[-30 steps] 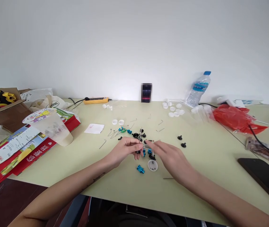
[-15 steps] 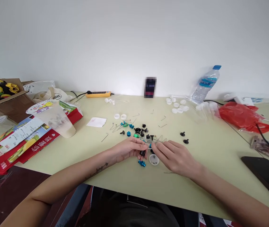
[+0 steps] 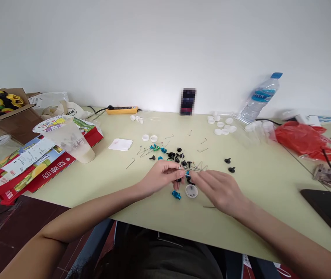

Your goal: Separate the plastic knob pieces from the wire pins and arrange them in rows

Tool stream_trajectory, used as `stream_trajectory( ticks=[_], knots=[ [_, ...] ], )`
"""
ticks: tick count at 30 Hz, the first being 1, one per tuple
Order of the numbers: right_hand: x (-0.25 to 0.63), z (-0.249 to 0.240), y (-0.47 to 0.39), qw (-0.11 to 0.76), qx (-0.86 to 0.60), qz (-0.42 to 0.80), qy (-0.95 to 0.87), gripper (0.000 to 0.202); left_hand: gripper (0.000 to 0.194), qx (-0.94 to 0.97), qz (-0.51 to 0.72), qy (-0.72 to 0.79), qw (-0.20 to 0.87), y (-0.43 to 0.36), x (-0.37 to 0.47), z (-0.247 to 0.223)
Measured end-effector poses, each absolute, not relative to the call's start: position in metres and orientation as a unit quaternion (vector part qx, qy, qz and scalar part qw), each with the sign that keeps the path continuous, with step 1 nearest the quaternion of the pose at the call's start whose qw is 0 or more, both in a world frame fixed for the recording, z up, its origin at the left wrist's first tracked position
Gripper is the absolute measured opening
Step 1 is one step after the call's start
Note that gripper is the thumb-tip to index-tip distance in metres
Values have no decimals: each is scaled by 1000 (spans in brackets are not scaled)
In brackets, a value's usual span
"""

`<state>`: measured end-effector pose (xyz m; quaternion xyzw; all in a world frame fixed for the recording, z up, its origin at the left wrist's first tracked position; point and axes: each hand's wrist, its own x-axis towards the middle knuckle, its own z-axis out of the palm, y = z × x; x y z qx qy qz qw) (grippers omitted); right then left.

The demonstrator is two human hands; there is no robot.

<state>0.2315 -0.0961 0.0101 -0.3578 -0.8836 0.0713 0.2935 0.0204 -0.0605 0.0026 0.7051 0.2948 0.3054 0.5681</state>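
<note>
The left hand [image 3: 167, 176] pinches a small black part [image 3: 178, 180], above the surface [image 3: 153, 221]. The right hand [image 3: 219, 190] bends its fingers just beside; I cannot tell whether it grips something. Near them lie a blue part [image 3: 176, 194] and a white cap [image 3: 191, 191]. Farther, a cup [image 3: 66, 139] stands left, and a bottle [image 3: 261, 99] leans at the white wall [image 3: 124, 46].

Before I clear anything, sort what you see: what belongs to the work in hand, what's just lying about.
Likely in the work:
small dark part at the left hand
blue part nearer the table edge
white dish with small bits
black pieces beyond the hands

Apparently just lying about:
drink cup
water bottle
red plastic bag
yellow power strip
</note>
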Motion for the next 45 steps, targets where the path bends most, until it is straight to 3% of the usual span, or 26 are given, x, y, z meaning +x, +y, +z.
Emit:
stream_trajectory(
  ticks=[2, 4, 6, 8, 10, 12, 13, 15, 18, 21, 23, 24, 26, 28, 30, 32, 33, 36, 38, 41, 45],
  knots=[
    [236, 10, -93, 260, -295, -55, -918, 26, 30, 641, 229, 283, 676, -58, 22, 3],
    [239, 11, -90, 270, -309, -29, -911, 32, 31, 642, 232, 287, 672, -55, 20, 3],
    [238, 14, -87, 325, -380, 125, -857, 36, 30, 715, 321, 305, 542, -53, 17, 3],
    [235, 17, -86, 349, -439, 353, -749, 39, 25, 805, 405, 281, 330, -52, 12, 0],
    [230, 19, -88, 298, -443, 552, -641, 49, 19, 877, 406, 208, 151, -52, 8, -3],
    [226, 19, -92, 243, -430, 629, -600, 53, 16, 918, 361, 146, 79, -52, 7, -7],
    [225, 18, -94, 239, -429, 613, -619, 52, 16, 922, 352, 142, 82, -53, 8, -8],
    [225, 14, -97, 276, -437, 462, -720, 45, 20, 893, 371, 195, 166, -56, 12, -8],
    [232, 10, -97, 299, -411, 187, -841, 35, 30, 780, 325, 279, 457, -58, 20, -2],
    [241, 9, -91, 257, -358, 46, -896, 31, 32, 668, 217, 279, 655, -56, 22, 5],
    [243, 10, -87, 285, -388, 31, -876, 36, 31, 674, 246, 297, 630, -54, 20, 8],
    [242, 11, -85, 312, -424, 87, -846, 38, 30, 702, 289, 311, 572, -54, 19, 8],
    [238, 15, -83, 326, -477, 301, -758, 47, 25, 781, 383, 308, 385, -54, 17, 5],
    [233, 18, -84, 274, -463, 520, -664, 56, 17, 847, 432, 245, 187, -55, 16, 0],
    [228, 18, -86, 236, -440, 607, -618, 55, 15, 882, 429, 176, 87, -56, 16, -5],
    [227, 15, -90, 265, -452, 532, -665, 47, 15, 879, 421, 189, 121, -58, 18, -6],
    [229, 14, -91, 291, -452, 444, -717, 43, 17, 865, 409, 221, 190, -58, 19, -5],
    [236, 9, -92, 306, -375, 120, -867, 31, 27, 757, 302, 291, 501, -55, 21, 1],
    [240, 8, -90, 279, -300, -8, -912, 28, 29, 666, 229, 286, 650, -52, 21, 4],
    [239, 10, -88, 304, -314, 15, -899, 31, 26, 626, 249, 297, 677, -49, 21, 6],
    [232, 14, -87, 259, -411, 268, -832, 39, 24, 689, 310, 323, 569, -51, 24, 5]
  ],
)
